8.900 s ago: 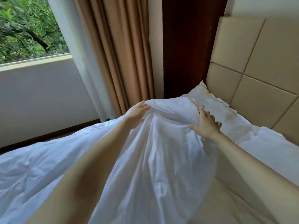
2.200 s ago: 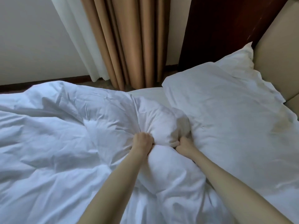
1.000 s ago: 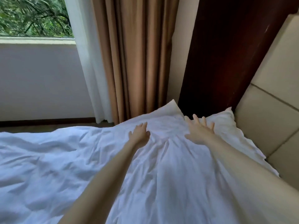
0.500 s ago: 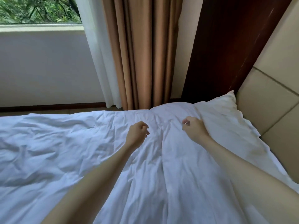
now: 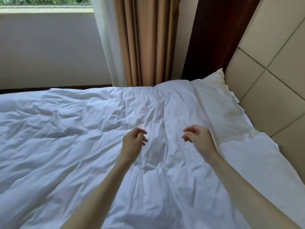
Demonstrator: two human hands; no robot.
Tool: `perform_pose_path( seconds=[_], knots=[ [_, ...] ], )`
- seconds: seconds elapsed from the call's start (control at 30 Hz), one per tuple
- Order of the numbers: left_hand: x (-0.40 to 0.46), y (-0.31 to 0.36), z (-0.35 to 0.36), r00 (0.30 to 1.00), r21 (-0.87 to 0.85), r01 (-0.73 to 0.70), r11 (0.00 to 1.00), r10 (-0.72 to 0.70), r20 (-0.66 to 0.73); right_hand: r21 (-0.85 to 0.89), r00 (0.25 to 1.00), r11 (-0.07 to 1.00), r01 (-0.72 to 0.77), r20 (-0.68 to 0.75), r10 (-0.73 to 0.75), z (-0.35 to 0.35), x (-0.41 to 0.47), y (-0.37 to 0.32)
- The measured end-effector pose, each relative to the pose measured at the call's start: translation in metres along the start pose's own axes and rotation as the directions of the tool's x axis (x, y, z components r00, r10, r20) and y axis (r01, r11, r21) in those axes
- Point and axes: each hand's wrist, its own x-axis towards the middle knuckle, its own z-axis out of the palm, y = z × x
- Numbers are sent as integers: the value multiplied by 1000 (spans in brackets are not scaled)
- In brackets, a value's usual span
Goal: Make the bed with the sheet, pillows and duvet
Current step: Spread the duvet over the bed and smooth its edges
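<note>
A white, wrinkled duvet (image 5: 79, 146) lies spread flat across the bed and reaches up to the pillows. A white pillow (image 5: 219, 103) lies against the headboard at the right, its lower part under the duvet's edge. My left hand (image 5: 133, 142) hovers just above the duvet near the middle, fingers loosely curled and holding nothing. My right hand (image 5: 198, 138) hovers beside it near the duvet's top edge, fingers curled apart and empty. The sheet is hidden under the duvet.
A beige padded headboard (image 5: 270, 76) stands at the right. Beyond the bed's far side hang tan curtains (image 5: 145, 40) and a white sheer curtain (image 5: 105, 38), next to a dark wooden panel (image 5: 214, 37). A window (image 5: 44, 1) sits above a pale wall.
Both hands have let go of the duvet and drawn back toward me. The duvet now lies flat over the bed, with its top edge on the pillow.
</note>
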Motion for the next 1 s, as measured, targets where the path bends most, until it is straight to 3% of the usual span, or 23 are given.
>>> perform_pose_path(
  seconds=[0.17,0.33,0.67,0.87,1.0],
  knots=[
    [-83,-32,-15,999,15,20,1000,-21,38,-44,998,997,-57,-11,56,-11,-99,40],
    [-142,-81,-7,992,-4,105,995,-104,70,-76,976,979,-191,-120,181,-36,-166,108],
    [-232,-136,30,971,70,219,973,-225,82,-158,909,925,-345,-300,288,-71,-227,194],
    [-285,-177,55,943,163,327,931,-334,16,-429,811,688,-585,-319,491,-93,-255,252],
    [-317,-199,66,910,216,383,898,-407,78,-477,794,635,-608,-370,482,-94,-272,276]
  ],
)
